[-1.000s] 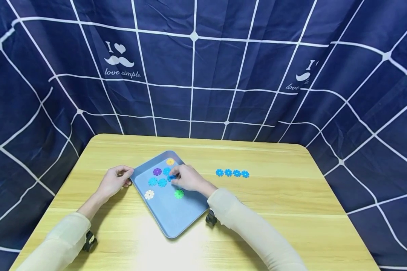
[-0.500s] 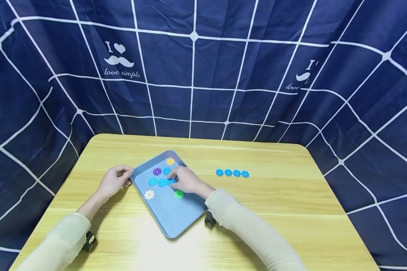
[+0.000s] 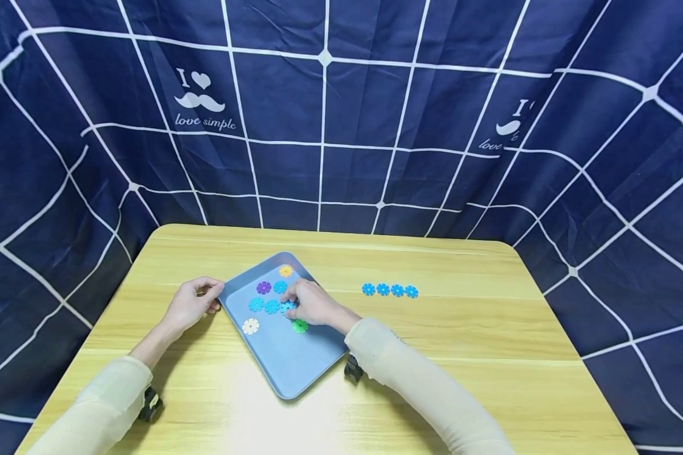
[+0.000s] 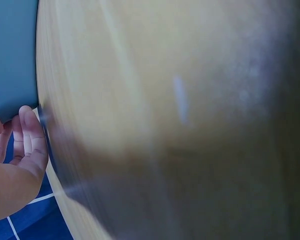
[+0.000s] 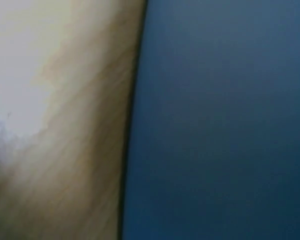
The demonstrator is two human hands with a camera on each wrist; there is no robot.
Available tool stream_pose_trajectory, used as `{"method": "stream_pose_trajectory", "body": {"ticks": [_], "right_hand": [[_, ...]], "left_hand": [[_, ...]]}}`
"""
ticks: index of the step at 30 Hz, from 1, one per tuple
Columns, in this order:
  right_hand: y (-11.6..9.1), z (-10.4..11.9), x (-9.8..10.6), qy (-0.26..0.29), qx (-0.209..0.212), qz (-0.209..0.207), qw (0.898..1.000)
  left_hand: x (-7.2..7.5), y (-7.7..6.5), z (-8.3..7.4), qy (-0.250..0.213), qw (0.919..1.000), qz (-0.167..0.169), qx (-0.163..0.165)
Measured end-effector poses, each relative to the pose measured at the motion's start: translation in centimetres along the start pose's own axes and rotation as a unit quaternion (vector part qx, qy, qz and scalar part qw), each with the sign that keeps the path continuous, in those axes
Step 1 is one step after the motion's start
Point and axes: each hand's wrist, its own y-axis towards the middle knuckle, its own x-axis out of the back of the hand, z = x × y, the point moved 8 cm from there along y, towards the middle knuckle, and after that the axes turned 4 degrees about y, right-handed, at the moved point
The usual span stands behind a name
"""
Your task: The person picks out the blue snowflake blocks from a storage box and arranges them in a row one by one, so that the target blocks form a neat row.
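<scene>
A blue-grey tray [image 3: 296, 366] lies turned at an angle on the wooden table. At its left corner my left hand [image 3: 193, 303] grips the rim between thumb and fingers; in the left wrist view the left hand [image 4: 22, 160] has its fingertips at the tray's [image 4: 15, 55] corner. Inside the tray, my right hand [image 3: 313, 302] pinches a blue notched plastic disc [image 3: 288, 307], partly hidden by the fingers. Two lighter blue discs sit in line to its left, including the middle disc [image 3: 272, 306]. Another blue disc [image 3: 280, 287] lies just above.
Also in the tray are a purple disc [image 3: 264, 287], an orange disc [image 3: 285, 270], a cream disc [image 3: 250, 326] and a green disc [image 3: 300, 326]. Several blue discs [image 3: 383, 289] form a row on the table right of the tray. A dark blue curtain [image 3: 353, 126] surrounds the table.
My right hand has lowered the blue disc slightly toward me, beside the lighter blue ones, and its fingers have spread a little. The left hand and tray have stayed put.
</scene>
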Motion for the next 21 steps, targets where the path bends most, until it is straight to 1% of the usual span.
{"method": "stream_pose_trajectory", "body": {"ticks": [6,14,17,21], "right_hand": [[-0.1,-0.1,0.0,0.004,0.001,-0.003,1.0],[-0.6,0.5,0.0,0.013,0.011,-0.022,1.0],[-0.8,0.5,-0.1,0.022,0.015,-0.023,0.999],[-1.3,0.6,-0.3,0.048,0.02,-0.019,0.998]], "left_hand": [[0.0,0.0,0.0,0.001,1.0,-0.001,-0.003],[0.2,-0.2,0.3,0.001,1.0,0.004,-0.008],[0.2,-0.3,0.4,0.003,0.9999,0.006,-0.01],[0.3,-0.4,0.5,0.002,0.9999,0.009,-0.014]]}}
